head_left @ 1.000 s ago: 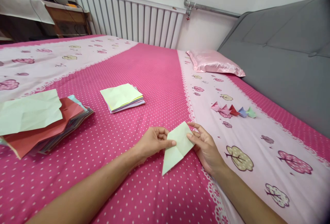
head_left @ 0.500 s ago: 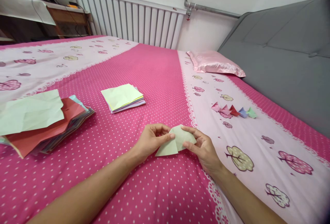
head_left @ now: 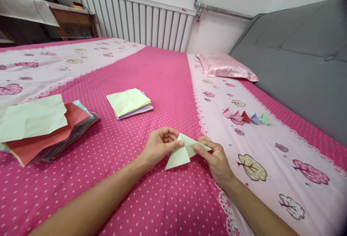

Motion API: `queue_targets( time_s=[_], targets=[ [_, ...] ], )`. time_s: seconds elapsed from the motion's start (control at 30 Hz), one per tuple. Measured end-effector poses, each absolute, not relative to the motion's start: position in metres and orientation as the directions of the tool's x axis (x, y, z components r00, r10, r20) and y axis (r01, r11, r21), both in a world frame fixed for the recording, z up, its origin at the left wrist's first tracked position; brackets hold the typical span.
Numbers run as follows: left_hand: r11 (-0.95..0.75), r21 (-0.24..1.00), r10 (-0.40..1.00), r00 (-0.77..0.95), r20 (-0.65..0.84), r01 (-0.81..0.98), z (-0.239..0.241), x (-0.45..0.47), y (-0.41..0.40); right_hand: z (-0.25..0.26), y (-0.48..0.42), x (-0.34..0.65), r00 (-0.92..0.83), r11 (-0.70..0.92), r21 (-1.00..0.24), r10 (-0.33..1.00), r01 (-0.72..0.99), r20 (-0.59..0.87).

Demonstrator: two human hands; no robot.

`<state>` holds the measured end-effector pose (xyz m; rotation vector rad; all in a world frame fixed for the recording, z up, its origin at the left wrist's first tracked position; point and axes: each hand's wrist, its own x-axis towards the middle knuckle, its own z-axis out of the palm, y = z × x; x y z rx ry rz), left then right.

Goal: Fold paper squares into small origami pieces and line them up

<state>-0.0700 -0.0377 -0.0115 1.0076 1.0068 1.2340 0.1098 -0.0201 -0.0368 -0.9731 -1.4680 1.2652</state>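
Note:
A pale green piece of folded paper [head_left: 179, 156] is held between my two hands, just above the pink dotted bedspread [head_left: 168, 66]. My left hand [head_left: 162, 143] pinches its upper left part, thumb on top and the other fingers curled behind. My right hand [head_left: 213, 152] grips the right-hand point between thumb and fingers. The paper shows two pointed flaps, one toward the lower left and one toward the right, with a peak at the top. My fingers hide its back.
A neat stack of square paper [head_left: 128, 102] lies ahead to the left. Farther left is a larger, uneven paper pile [head_left: 35, 118]. Several small folded paper pieces [head_left: 245, 116] stand in a row at right. A pink pillow [head_left: 226, 66] rests near the grey headboard [head_left: 298, 55].
The right part of the paper has gone from a rounded, bulging shape to a flat, sharp point. My right hand has shifted slightly along that edge; my left hand keeps its pinch.

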Motion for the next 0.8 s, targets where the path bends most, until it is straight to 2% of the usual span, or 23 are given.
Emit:
queue_targets(
  time_s=[0.1,0.23,0.37,0.57,0.8],
  targets=[
    [0.123,0.951,0.985,0.153,-0.081,-0.282,-0.0104,-0.0696,-0.0384,-0.0359,-0.0198,0.1107,-0.306,0.141,-0.989,0.941,-0.034,0.145],
    [0.213,0.958,0.955,0.251,-0.161,-0.193,-0.0135,-0.0695,-0.0389,-0.0347,-0.0207,0.1108,-0.360,0.133,-0.990,0.922,-0.053,0.143],
    [0.155,0.983,0.968,0.213,-0.131,-0.100,-0.0179,-0.0706,-0.0380,-0.0359,-0.0216,0.1098,-0.341,0.111,-0.990,0.931,-0.085,0.133],
    [0.065,0.997,0.970,0.232,-0.070,0.029,-0.0192,-0.0696,-0.0386,-0.0373,-0.0221,0.1096,-0.305,0.049,-0.998,0.951,-0.038,0.058],
    [0.040,0.999,0.976,0.214,-0.047,0.034,-0.0179,-0.0666,-0.0415,-0.0371,-0.0231,0.1092,-0.308,0.055,-0.997,0.949,-0.050,0.068]
  ],
)
